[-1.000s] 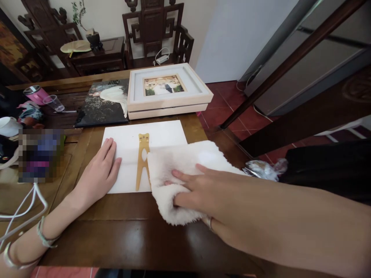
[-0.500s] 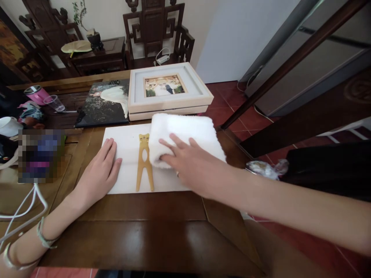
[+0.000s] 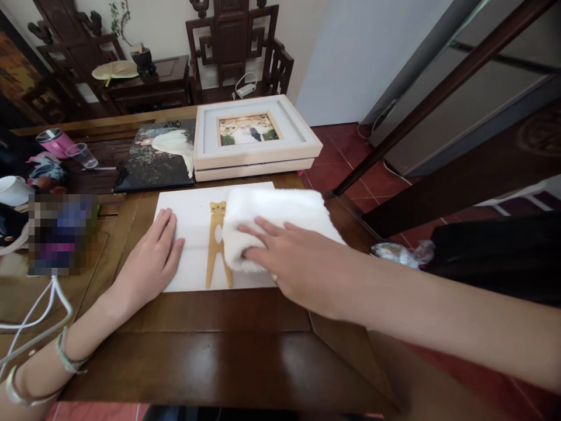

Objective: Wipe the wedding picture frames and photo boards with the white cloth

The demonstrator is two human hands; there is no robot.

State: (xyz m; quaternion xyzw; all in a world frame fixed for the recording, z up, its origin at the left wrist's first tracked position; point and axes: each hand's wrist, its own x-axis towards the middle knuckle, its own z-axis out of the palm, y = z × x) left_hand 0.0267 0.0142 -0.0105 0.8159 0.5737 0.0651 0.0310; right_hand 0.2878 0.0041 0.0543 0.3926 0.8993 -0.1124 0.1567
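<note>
My left hand (image 3: 151, 254) lies flat on the left end of a white board (image 3: 188, 207), its fingers stretched out. A folded, fluffy white towel (image 3: 280, 204) covers the board's right part. My right hand (image 3: 293, 263) presses on this towel and grips its near left edge, the thumb at the fold. Between my hands is a flat golden-yellow piece (image 3: 214, 251) with a cat-like head, an oval opening and two long legs; the towel touches or slightly overlaps its right side. I cannot tell whether the piece is loose or fixed to the board.
Behind the board lie stacked pale picture frames (image 3: 258, 161) and a dark photo panel (image 3: 153, 164). At the left are a pink mug (image 3: 56, 143), a clear plastic cup (image 3: 83, 156), a white cup (image 3: 15, 191) and white cables (image 3: 55, 298). The wooden table (image 3: 210, 356) ends at the right over red tiles.
My right hand has slid the towel towards me and slightly left, baring more of the board's far edge. My left hand stays in place.
</note>
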